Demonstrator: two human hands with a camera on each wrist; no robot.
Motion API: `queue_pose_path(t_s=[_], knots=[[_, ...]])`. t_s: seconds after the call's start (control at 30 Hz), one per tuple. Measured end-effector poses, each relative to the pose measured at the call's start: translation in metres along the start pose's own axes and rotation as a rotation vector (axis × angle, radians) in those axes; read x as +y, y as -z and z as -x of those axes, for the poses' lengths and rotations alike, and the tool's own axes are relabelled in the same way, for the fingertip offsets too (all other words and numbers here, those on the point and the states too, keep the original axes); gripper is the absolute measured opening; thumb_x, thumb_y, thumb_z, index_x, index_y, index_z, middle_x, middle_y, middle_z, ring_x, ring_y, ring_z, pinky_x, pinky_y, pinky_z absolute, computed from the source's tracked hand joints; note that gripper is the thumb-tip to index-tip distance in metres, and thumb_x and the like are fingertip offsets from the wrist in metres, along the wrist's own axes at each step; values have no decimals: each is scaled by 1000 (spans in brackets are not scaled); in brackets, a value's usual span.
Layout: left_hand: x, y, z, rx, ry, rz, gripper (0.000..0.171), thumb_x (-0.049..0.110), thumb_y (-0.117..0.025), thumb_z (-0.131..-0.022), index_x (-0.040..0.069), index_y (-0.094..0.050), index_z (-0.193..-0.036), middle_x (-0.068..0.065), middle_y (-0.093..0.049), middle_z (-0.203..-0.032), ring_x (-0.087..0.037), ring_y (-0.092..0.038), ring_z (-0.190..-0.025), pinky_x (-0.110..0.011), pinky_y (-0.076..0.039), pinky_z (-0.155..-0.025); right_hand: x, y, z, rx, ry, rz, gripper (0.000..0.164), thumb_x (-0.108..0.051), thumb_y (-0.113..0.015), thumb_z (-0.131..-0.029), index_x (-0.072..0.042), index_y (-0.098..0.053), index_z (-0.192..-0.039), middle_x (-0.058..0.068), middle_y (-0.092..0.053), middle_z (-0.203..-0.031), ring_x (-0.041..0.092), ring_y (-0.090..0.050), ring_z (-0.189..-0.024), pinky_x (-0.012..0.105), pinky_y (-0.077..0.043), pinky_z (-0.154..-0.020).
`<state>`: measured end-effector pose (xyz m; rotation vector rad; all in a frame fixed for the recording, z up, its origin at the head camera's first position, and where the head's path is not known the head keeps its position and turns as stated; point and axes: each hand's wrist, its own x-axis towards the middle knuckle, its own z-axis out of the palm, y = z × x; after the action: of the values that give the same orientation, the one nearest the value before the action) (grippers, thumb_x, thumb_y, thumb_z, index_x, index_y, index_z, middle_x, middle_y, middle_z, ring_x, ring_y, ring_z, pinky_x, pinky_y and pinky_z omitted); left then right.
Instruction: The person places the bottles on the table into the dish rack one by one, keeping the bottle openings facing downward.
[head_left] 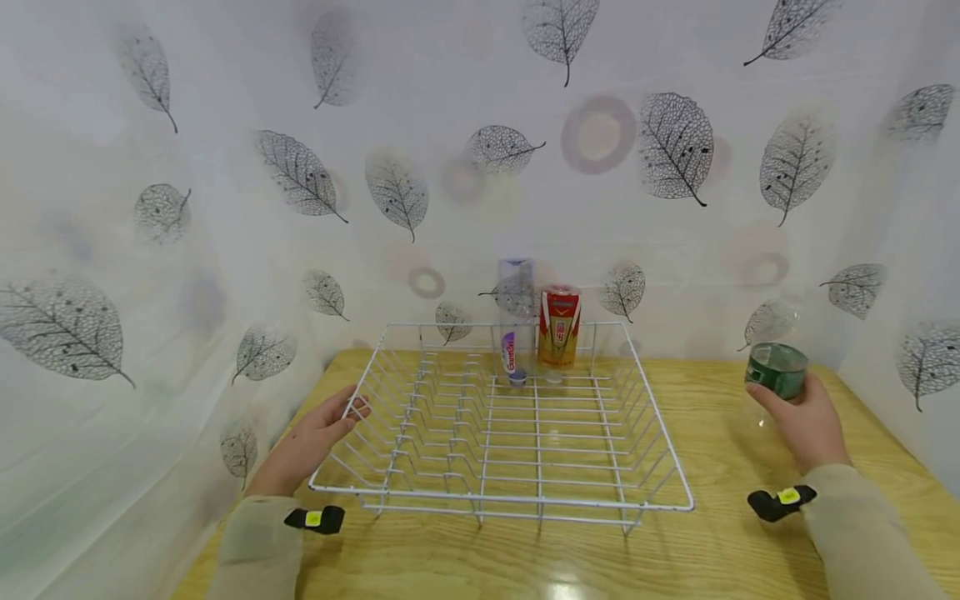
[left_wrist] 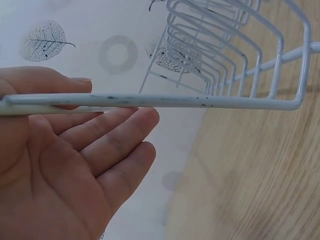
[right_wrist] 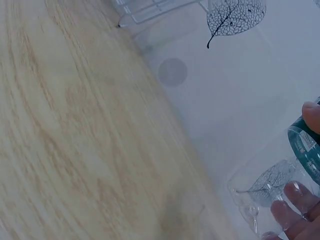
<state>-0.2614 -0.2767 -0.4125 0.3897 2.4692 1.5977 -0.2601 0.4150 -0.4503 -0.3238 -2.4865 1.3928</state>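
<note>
In the head view a white wire dish rack (head_left: 540,500) sits on the wooden table. My left hand (head_left: 318,437) is at its left side; in the left wrist view the rack's rim (left_wrist: 170,101) passes between the thumb and the loosely bent fingers. At the back of the rack stand a clear bottle with a purple label (head_left: 510,350) and a container with a red and gold label (head_left: 559,329). Away to the right my right hand (head_left: 810,421) grips a clear plastic bottle with a green label (head_left: 777,369) above the table, its fingers showing through the plastic in the right wrist view.
A pale curtain (head_left: 465,208) printed with grey leaves closes off the back and both sides. The wooden tabletop (head_left: 705,458) runs between the rack and my right arm. Each wrist wears a black strap mount with a yellow tag.
</note>
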Motion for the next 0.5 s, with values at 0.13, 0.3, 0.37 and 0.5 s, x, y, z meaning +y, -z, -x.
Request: queue_pose_path(t_s=[0.13,0.3,0.37,0.5], knots=[[0,1,0,22,-8,-71,62,15,-43,-111,8,-11,-164,-25,-35,-157,-41,-37,-142,-60,-29,-114,-18,0,5,-35,66,10,93,-53,-59,-99,2,-14,-160,35,-33,-153,56,-36,-132,74,-34,-99],[1,4,1,85,-14,-211,72,34,-48,-109,6,-9,-163,-25,-28,-161,-43,-32,-144,-62,-29,-113,-45,-1,15,-76,143,30,94,-49,-61,-99,0,-10,-161,35,-33,-153,57,-39,-129,72,-41,-89],[4,5,2,107,-29,-266,77,42,-48,-108,5,-9,-163,-24,-27,-161,-43,-31,-145,-63,-28,-113,-56,-1,19,-95,162,59,96,-50,-61,-99,-2,-6,-162,35,-31,-154,58,-41,-128,70,-44,-86],[15,1,7,145,-46,-351,82,50,-49,-105,9,-9,-164,-21,-27,-163,-43,-28,-146,-68,-25,-112,-80,-2,28,-132,208,141,97,-51,-62,-99,-6,-5,-163,37,-29,-154,63,-44,-123,71,-47,-82]])
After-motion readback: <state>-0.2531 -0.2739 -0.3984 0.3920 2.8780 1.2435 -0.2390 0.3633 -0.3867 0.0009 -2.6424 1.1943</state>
